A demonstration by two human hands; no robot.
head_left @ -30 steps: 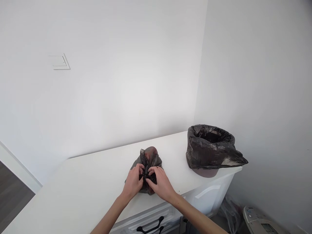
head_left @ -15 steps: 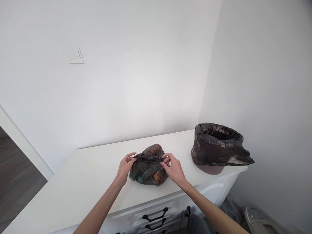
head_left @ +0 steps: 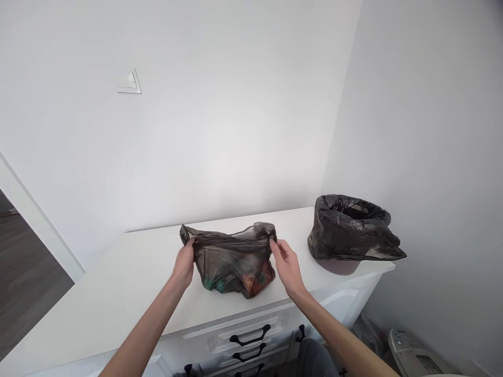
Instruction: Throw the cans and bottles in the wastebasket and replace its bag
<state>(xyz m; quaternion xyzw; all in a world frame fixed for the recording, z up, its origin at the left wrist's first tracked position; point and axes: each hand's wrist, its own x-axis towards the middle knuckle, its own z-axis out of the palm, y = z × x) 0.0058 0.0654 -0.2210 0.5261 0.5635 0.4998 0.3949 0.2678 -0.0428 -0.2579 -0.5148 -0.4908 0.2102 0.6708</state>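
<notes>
A thin black plastic bag [head_left: 236, 256] is stretched sideways above the white countertop [head_left: 149, 277], its lower part holding orange and green items that show through the film. My left hand [head_left: 184, 262] pinches the bag's top left corner. On the other side, my right hand [head_left: 287, 264] grips its upper right edge between thumb and fingers. What the items inside are, I cannot make out.
To the right stands a bin [head_left: 341, 267] lined with a black bag [head_left: 349, 230] folded over its rim. White drawers with black handles [head_left: 250, 335] lie below the counter edge. A pale appliance [head_left: 416, 356] is on the lower right. A wall switch [head_left: 129, 82] is at upper left.
Both hands have moved apart and pulled the bag's top wide. Its bunched edge is now spread and raised, and the contents hang lower in it.
</notes>
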